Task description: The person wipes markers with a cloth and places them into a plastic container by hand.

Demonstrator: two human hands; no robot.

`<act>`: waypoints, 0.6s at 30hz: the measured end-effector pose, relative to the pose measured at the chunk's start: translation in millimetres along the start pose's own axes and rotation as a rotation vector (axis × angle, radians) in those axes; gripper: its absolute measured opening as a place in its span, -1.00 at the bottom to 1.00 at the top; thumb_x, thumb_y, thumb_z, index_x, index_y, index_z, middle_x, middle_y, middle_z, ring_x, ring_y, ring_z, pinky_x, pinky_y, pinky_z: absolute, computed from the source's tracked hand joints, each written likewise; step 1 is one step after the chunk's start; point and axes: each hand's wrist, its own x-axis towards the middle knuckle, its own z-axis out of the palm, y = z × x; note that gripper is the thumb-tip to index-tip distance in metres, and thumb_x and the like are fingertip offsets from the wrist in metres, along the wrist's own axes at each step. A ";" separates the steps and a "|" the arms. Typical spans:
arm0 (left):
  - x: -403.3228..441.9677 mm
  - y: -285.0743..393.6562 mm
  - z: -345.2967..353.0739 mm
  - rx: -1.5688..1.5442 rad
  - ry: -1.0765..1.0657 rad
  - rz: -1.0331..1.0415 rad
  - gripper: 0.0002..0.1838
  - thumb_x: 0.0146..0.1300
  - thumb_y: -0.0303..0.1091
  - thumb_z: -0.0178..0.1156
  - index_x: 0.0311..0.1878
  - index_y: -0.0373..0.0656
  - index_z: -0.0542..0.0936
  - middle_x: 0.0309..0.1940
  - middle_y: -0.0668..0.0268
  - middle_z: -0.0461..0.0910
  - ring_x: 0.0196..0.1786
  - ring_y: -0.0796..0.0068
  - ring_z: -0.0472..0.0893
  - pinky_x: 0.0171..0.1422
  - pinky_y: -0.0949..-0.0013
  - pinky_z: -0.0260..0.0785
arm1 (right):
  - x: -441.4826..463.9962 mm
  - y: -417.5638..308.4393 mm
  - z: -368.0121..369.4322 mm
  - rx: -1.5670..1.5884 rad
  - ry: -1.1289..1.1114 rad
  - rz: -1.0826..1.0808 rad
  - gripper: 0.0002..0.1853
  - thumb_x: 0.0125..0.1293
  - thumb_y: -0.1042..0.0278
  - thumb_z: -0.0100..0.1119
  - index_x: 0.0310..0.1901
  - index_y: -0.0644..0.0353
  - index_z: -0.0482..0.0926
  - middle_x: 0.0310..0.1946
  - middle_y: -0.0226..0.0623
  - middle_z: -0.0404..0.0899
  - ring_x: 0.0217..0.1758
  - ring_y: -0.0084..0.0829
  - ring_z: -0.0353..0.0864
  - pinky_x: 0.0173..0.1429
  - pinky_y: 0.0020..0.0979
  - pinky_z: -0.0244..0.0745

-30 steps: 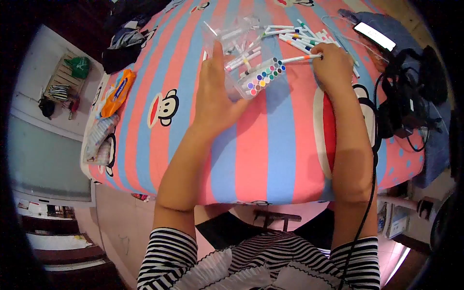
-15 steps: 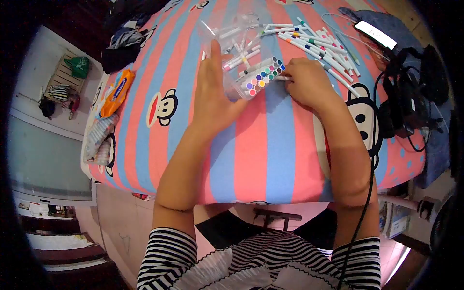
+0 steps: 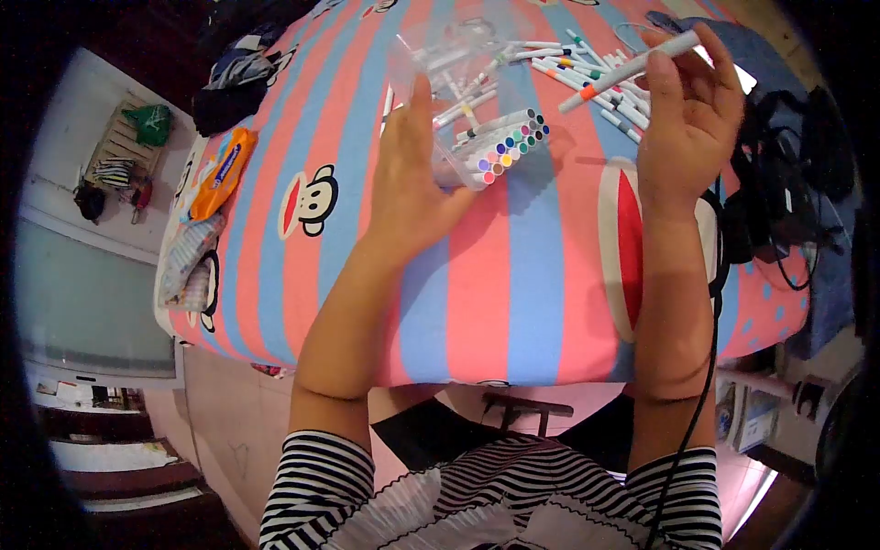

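My left hand (image 3: 408, 174) grips a clear plastic case (image 3: 449, 69), tilted on its side on the bed. Rows of white marker pens (image 3: 511, 147) lie inside, their coloured round ends facing me. My right hand (image 3: 683, 128) is raised to the right of the case, its fingers closed round a white marker pen (image 3: 632, 69) with an orange band. That pen slants down to the left, apart from the case. Beneath and behind it spreads a pile of loose marker pens (image 3: 573, 64) with bands of several colours. More white pens show through the clear plastic.
A striped pink and blue bedspread (image 3: 477, 302) with monkey prints covers the bed. At the left edge lies an orange packet (image 3: 223, 174), with dark clothes (image 3: 234, 92) behind it. Black cables and an adapter (image 3: 779, 197) sit at the right, near a partly hidden phone (image 3: 744, 81).
My right hand has moved up and right from beside the case and now holds up the orange-banded marker pen. The case, in my left hand, has shifted slightly right.
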 end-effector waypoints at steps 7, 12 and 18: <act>-1.0 -0.3 1.6 -0.019 0.000 -0.002 0.18 -0.20 -0.31 0.49 0.50 -0.21 -0.01 0.07 0.03 0.39 0.10 0.00 0.38 0.16 0.10 0.32 | -16.4 0.2 6.5 0.134 -0.114 0.021 -0.56 0.26 0.67 0.18 0.15 0.28 0.31 -0.07 -0.11 0.59 -0.09 -0.45 0.62 0.02 -0.46 0.57; -2.3 -0.4 -0.2 0.018 -0.015 -0.025 0.18 -0.20 -0.30 0.50 0.49 -0.20 0.00 0.03 0.03 0.37 0.07 0.02 0.39 0.08 0.13 0.35 | -25.8 2.1 16.0 0.091 -0.271 -0.119 -0.59 0.15 0.59 0.33 0.05 0.24 0.48 -0.11 -0.29 0.56 -0.18 -0.57 0.62 -0.12 -0.55 0.55; -0.8 -0.4 0.8 -0.002 -0.020 -0.008 0.18 -0.22 -0.31 0.51 0.49 -0.20 0.01 0.02 0.02 0.35 0.04 0.01 0.40 0.03 0.14 0.37 | -30.8 -1.7 18.8 -0.015 -0.335 -0.062 -0.66 0.16 0.53 0.31 -0.01 0.20 0.53 -0.15 -0.30 0.60 -0.19 -0.51 0.62 -0.12 -0.48 0.54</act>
